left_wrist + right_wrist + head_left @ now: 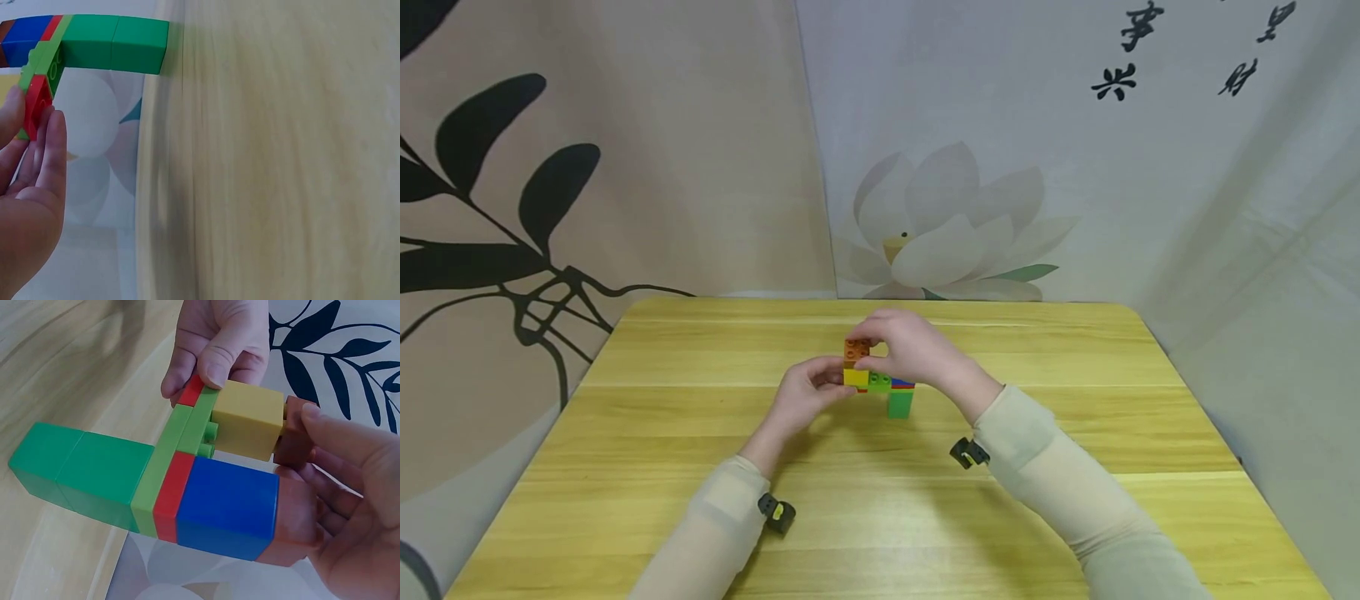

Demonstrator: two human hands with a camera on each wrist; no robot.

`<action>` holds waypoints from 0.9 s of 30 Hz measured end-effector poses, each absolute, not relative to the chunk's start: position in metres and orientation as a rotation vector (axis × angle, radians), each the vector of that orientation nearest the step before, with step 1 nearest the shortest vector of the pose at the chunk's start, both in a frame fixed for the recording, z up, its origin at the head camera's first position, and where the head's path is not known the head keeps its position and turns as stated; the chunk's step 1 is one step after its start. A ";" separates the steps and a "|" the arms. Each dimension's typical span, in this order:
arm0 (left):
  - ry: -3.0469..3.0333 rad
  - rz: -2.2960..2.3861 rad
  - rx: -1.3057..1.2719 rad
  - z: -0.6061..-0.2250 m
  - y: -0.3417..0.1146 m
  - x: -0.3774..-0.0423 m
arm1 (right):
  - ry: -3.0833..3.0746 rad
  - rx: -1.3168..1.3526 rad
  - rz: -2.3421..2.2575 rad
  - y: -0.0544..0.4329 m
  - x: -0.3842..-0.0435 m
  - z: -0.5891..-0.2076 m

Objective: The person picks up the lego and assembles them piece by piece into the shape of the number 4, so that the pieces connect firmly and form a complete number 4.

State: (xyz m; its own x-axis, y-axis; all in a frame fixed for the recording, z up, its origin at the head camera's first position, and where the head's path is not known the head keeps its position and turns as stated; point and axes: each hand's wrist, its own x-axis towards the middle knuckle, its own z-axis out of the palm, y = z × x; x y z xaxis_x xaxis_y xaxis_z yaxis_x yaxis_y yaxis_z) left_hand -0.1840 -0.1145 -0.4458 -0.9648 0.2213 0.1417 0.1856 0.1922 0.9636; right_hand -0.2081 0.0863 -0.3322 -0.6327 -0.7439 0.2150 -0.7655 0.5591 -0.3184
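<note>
A structure of toy building bricks is between the two hands. Two stacked green bricks (103,465) form its leg, under light green bricks (164,453). On one side a thin red brick (170,500), a blue brick (228,503) and a brown brick (289,519) are stacked. My left hand (801,396) grips the other end, thumb and fingers at a small red brick (37,103) below the yellow brick (249,419). My right hand (913,350) pinches another brown brick (297,428) over the yellow one; studs show in the narrow gap between them.
The wood-grain table (880,517) carries the work, its far edge behind the hands. A printed cloth (700,150) with leaves, a flower and dark characters hangs behind it. Small black devices are strapped at both wrists, over pale sleeves (1015,433).
</note>
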 end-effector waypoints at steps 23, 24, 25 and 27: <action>2.443 1.919 0.410 -0.429 -0.108 -0.174 | -2.696 1.312 0.576 0.087 -0.205 -0.335; 2.446 1.915 0.409 -0.424 -0.107 -0.171 | -2.699 1.311 0.573 0.087 -0.205 -0.335; 2.451 1.908 0.409 -0.419 -0.106 -0.169 | -2.702 1.310 0.573 0.087 -0.205 -0.335; 2.454 1.909 0.406 -0.414 -0.105 -0.166 | -2.708 1.307 0.572 0.087 -0.205 -0.335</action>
State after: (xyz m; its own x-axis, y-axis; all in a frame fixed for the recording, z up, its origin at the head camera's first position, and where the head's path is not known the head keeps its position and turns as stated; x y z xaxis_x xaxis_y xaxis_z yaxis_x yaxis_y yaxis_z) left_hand -0.1655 -0.1053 -0.4139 -0.9665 0.2065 0.1526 0.1987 0.2252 0.9538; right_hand -0.2053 0.0869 -0.3353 -0.6328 -0.7391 0.2306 -0.7692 0.5663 -0.2960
